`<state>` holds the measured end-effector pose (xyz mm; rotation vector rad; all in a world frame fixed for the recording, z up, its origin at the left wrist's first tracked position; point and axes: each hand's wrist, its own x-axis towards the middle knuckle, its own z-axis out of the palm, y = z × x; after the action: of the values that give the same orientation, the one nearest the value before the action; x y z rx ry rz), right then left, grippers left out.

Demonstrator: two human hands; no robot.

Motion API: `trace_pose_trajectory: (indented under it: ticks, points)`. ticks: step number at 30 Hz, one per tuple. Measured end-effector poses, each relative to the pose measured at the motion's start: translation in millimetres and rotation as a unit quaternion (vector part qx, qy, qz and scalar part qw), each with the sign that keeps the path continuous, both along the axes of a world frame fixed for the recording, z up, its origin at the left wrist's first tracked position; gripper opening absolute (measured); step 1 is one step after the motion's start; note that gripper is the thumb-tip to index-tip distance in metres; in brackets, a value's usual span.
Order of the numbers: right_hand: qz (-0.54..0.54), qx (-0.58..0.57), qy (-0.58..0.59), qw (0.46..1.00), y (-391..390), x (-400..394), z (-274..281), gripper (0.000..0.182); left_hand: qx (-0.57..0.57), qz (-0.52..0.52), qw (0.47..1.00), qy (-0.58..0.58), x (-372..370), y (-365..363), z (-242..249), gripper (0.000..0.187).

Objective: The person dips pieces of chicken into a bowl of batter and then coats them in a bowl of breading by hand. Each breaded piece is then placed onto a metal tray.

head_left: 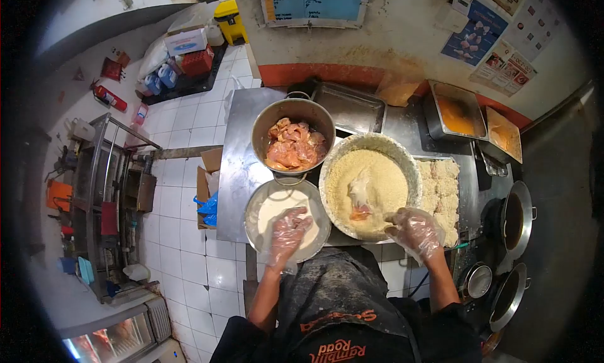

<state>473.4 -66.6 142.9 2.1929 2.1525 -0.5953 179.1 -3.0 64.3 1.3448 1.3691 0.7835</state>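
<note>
- The left hand (288,229), gloved, dips into the bowl of white batter (261,232), fingers curled; what it grips cannot be told.
- The right hand (412,229), gloved and open, rests at the rim of the breadcrumb bowl (402,158), near a chicken piece (360,206).
- A pot of raw chicken (292,146) stands behind on the bench (239,168); breaded pieces (443,187) lie right.

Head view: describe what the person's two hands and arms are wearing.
Both the left hand and the right hand wear thin, clear, crinkled plastic gloves, loose and baggy, ending just past the wrists. The forearms are bare below the gloves; dark short sleeves begin near the elbows. A dark apron, dusted with flour, carries orange lettering.
</note>
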Motion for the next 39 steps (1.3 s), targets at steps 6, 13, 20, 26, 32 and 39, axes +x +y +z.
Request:
trace_pose_trajectory:
  ticks: [6,13,20,26,32,39]
  points:
    - [-0.21,0.05,0.065,0.974,33,60,-95,0.047,-0.036,-0.054,0.977,-0.205,88,4,-60,0.034]
    - [-0.186,-0.01,0.098,0.978,79,50,-138,0.057,0.035,-0.042,0.994,-0.09,93,15,-73,0.048]
    - [-0.164,0.096,0.033,0.981,83,60,-201,0.053,-0.001,-0.002,0.994,-0.106,55,1,-64,0.046]
    - [-0.135,-0.002,0.13,0.982,98,48,-165,0.041,-0.004,0.017,0.993,-0.115,49,-6,-58,0.047]
    - [-0.124,0.0,0.12,0.985,77,46,-173,0.044,-0.008,0.018,0.998,-0.054,40,-3,-56,0.047]
    - [-0.15,0.084,0.32,0.932,104,15,-177,0.037,-0.029,0.027,0.997,-0.065,35,0,-50,0.045]
